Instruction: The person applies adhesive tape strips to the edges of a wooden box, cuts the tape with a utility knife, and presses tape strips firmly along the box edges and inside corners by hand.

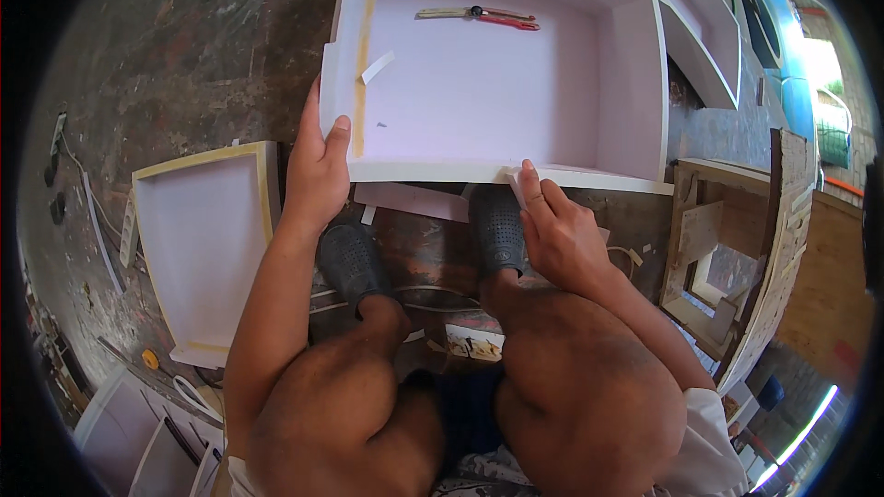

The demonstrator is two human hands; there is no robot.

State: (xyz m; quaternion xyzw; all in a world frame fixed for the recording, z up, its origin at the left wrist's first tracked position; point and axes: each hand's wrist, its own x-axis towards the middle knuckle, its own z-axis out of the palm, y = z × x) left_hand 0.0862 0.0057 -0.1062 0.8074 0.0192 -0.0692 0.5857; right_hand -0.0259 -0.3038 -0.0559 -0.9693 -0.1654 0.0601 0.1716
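Observation:
A large white open box (479,83), like a cabinet carcass, lies in front of me with its open side up. My left hand (320,166) grips its left wall near the front corner, thumb on the inner side and fingers outside. At the front edge, my right hand (560,225) has its fingers closed on a small pale piece (516,182) pressed against the edge; its kind is unclear. Inside the box lie a slim red and pale tool with a black knob (476,13), possibly a utility knife, and a loose white strip (378,66).
To the left, a shallow white tray-like box (207,239) with yellowish edges rests on the worn floor. A wooden frame (718,258) stands at right, another white unit (695,18) beyond. My feet, in dark clogs (354,262), are below the box. A power strip (129,230) and cords lie left.

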